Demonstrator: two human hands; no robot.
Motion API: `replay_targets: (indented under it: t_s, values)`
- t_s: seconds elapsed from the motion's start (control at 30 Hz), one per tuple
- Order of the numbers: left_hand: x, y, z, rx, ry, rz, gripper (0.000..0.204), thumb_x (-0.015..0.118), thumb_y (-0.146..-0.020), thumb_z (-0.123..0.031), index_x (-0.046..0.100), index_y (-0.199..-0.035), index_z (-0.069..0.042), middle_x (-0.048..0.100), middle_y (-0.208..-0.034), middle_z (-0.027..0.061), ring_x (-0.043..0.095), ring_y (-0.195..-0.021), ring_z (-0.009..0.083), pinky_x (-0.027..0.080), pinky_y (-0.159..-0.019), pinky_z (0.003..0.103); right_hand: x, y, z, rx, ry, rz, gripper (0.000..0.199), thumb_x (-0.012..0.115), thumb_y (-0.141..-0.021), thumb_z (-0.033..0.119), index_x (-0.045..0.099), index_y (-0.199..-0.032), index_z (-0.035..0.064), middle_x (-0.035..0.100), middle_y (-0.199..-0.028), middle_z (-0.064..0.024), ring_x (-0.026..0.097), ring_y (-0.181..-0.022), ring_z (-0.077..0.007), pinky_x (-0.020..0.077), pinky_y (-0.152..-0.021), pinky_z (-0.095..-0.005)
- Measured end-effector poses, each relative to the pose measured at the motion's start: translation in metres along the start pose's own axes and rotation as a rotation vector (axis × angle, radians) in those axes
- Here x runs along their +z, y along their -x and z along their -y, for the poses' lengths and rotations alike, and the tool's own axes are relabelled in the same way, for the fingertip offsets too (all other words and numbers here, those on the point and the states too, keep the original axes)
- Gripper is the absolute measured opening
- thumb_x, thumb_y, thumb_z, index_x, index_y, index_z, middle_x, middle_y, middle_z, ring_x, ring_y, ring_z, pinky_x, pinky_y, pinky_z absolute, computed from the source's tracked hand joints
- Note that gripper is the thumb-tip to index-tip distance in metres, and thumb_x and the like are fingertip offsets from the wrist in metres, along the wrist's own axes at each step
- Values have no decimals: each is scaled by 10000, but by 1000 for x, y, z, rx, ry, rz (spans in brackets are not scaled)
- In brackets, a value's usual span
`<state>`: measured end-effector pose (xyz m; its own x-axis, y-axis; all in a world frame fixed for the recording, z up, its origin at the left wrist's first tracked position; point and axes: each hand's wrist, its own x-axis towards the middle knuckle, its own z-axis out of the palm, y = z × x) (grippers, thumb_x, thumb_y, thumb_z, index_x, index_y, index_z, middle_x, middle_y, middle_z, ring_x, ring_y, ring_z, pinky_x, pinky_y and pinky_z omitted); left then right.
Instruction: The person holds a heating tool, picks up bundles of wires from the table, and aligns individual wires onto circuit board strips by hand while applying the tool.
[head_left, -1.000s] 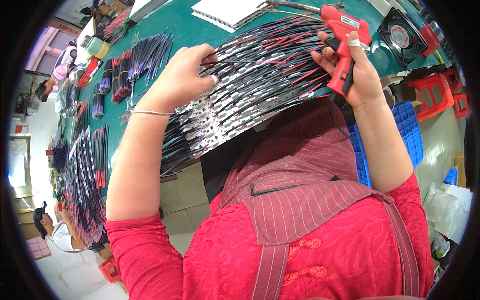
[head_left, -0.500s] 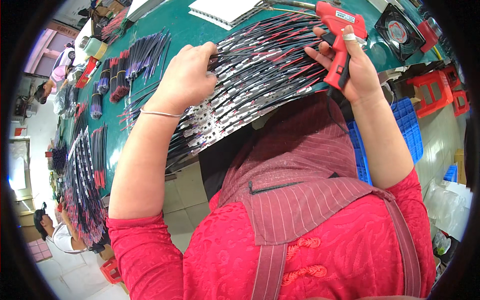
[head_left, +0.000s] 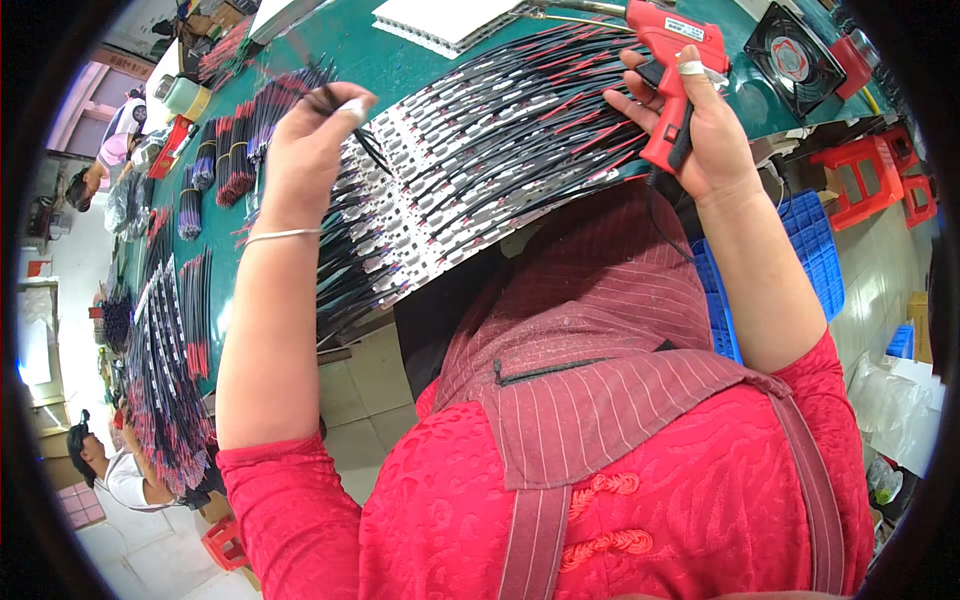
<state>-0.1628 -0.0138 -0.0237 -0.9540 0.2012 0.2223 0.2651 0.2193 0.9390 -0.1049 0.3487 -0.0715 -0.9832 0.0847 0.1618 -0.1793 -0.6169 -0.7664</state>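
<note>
In my right hand point(head_left: 718, 150) is a red soldering gun point(head_left: 680, 50), its grip against my palm and some fingers loosely extended beside it. Its metal tip end points left over the table. Dark thin wires point(head_left: 371, 152) are pinched between the thumb and fingers of my left hand point(head_left: 310, 150), above the left part of a panel of white circuit boards point(head_left: 405, 200). Rows of black and red wires point(head_left: 540, 140) lie across the panel, running toward the right. My left hand is slightly blurred, so how many wires it holds is unclear.
Bundled wires point(head_left: 237, 165) lie at left on the green table point(head_left: 345, 55). A white foam-like slab point(head_left: 445, 22) sits at the back, a black fan point(head_left: 795, 65) at the right. Blue crate point(head_left: 815, 250) and red stools point(head_left: 860, 185) stand below. Another person point(head_left: 125, 480) works at far left.
My left hand has moved left from the middle of the panel, with dark wires now showing in its fingers. More white boards are uncovered. My right hand and soldering gun have barely shifted.
</note>
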Motion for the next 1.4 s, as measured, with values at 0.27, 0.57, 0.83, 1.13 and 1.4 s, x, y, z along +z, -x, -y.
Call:
replay_targets:
  t_s: [0.27,0.57,0.83,1.13,1.4]
  values:
    - [-68,56,-7,-40,-210,23,120,653,-883,-32,710,-981,8,693,-1091,83,613,-1066,169,423,-1014,316,3,1,2,-7,35,-22,417,492,-1054,318,492,-1348,24,652,-1165,-174,663,-975,-252,582,-906,-445]
    - [-82,67,13,-109,-171,30,150,659,-841,-29,730,-965,17,710,-1118,122,630,-1080,201,435,-1011,334,5,1,0,-9,56,-65,402,480,-1059,307,494,-1343,22,651,-1161,-167,659,-995,-257,577,-911,-442]
    - [-138,90,-3,-252,81,-224,261,619,-914,-112,679,-1116,42,703,-1126,128,608,-1099,179,443,-976,292,4,0,-1,-29,63,-26,399,503,-1050,302,504,-1332,20,652,-1158,-163,655,-1002,-252,577,-908,-426]
    - [-5,71,-111,609,-1177,-119,350,608,-888,-68,648,-1236,-51,610,-1329,139,555,-1240,326,393,-1079,428,-4,2,1,-37,69,-61,416,494,-1052,318,498,-1338,16,652,-1150,-167,650,-1003,-256,567,-931,-431]
    - [1,66,21,140,-1410,135,570,512,-969,-238,388,-1503,-83,358,-1578,129,310,-1468,328,201,-1166,608,6,0,-3,-28,52,-42,404,481,-1058,302,496,-1336,9,647,-1150,-171,646,-1002,-248,569,-928,-449]
